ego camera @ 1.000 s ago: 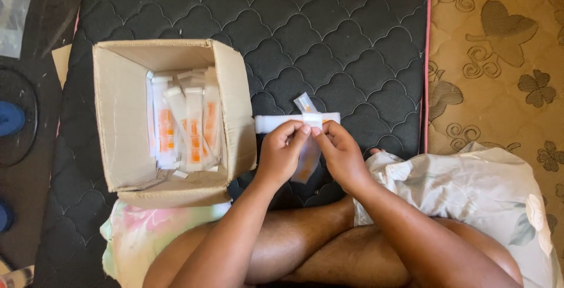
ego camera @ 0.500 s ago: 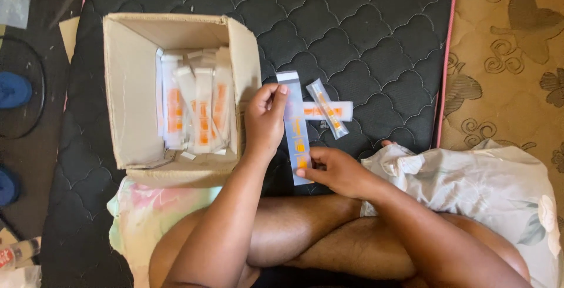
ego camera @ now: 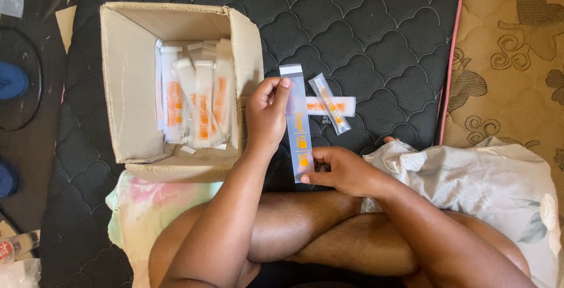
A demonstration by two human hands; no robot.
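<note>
Both hands hold one long clear sleeve [ego camera: 299, 124] upright just right of the cardboard box [ego camera: 126, 88]: the left hand [ego camera: 265, 114] pinches its top edge, the right hand [ego camera: 341, 170] grips its bottom end. Two packets [ego camera: 330, 104] lie crossed on the black mattress [ego camera: 364, 23], right of the sleeve. It looks mid-handling; a steady two-handed hold matters next.

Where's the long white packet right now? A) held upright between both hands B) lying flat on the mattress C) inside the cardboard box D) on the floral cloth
A: the left hand pinches the top of the long white packet and the right hand grips its bottom end.
</note>
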